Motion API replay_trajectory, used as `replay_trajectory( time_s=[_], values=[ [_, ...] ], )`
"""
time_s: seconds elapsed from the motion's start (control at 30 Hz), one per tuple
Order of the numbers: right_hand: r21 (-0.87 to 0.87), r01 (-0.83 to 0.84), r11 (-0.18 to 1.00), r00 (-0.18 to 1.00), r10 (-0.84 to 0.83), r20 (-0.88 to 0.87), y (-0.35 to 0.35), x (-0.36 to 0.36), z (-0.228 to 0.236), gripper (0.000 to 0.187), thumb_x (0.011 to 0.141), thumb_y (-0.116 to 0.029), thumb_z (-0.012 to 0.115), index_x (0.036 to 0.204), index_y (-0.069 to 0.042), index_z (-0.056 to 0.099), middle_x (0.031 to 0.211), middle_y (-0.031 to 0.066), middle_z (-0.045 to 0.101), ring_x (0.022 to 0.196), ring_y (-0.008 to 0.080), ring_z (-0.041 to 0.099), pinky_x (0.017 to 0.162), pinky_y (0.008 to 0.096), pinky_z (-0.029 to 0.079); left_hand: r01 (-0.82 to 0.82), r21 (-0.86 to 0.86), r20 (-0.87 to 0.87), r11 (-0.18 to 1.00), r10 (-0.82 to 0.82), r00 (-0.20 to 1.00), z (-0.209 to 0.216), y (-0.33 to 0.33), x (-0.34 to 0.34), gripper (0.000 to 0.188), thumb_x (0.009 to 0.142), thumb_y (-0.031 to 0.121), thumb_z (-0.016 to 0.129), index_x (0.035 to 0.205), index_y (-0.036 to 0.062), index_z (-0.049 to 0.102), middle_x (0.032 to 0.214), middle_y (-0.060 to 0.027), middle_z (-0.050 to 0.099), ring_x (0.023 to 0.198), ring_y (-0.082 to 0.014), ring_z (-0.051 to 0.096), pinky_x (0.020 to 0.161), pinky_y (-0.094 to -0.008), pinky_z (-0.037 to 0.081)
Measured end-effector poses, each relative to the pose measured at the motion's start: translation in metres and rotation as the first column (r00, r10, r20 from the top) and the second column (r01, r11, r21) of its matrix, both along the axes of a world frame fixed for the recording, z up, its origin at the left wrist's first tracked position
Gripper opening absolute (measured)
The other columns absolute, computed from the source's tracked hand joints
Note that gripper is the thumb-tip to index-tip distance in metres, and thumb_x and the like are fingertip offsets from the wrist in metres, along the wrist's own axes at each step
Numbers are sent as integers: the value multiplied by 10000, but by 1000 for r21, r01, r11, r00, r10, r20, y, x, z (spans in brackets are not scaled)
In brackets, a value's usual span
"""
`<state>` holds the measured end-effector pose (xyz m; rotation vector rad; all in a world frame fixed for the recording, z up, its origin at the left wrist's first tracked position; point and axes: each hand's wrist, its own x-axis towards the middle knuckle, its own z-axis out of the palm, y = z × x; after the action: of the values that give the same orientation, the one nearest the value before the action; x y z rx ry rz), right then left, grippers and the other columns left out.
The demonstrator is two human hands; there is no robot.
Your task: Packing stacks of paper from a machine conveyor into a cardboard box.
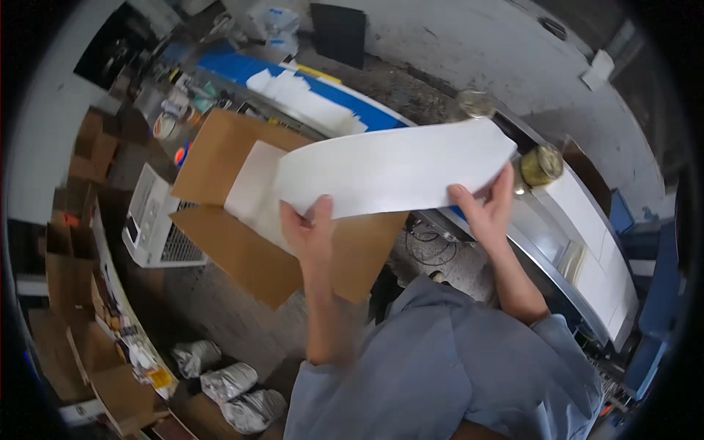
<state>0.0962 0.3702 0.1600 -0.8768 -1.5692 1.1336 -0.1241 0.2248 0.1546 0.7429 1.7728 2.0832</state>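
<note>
A long white sheet (396,170), slightly bowed, stretches between my two hands; whether it is one sheet or a thin stack I cannot tell. At its near left edge my left hand (312,229) is closed, thumb on top. My right hand (485,209) grips the near right corner, with fingers underneath. Below the sheet's left end stands an open cardboard box (246,238), flaps folded outward. More white sheeting (253,185) shows inside the box, partly covered by the held sheet.
A metal-edged machine bed (532,220) curves along the right, bearing a glass jar (541,165) and white sheets (598,257). A blue table (235,72) runs behind. At left are a white appliance (158,220), silvery wrapped bundles (229,381) and cardboard boxes (110,352). Cables (433,246) hang below the machine.
</note>
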Motion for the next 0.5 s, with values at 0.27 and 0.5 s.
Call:
replay_trajectory(
  time_s=[0.27,0.5],
  values=[
    [-60,-464,884,840,461,287,-7,-232,-49,825,788,-210,839,1406,58,362,1295,164,559,1214,228,537,1037,366,426,-353,15,100,935,350,931,-115,-110,-136,460,936,124,678,1323,-47,497,1244,-125,588,1117,-204,554,983,-351,440],
    [-166,-537,827,542,490,683,22,-320,-181,884,682,-364,880,1338,49,455,1291,212,582,1214,305,564,1028,377,439,-372,-314,333,873,469,818,-232,-116,-147,484,889,168,730,1272,-55,536,1181,-152,644,1062,-221,609,939,-348,476]
  ],
)
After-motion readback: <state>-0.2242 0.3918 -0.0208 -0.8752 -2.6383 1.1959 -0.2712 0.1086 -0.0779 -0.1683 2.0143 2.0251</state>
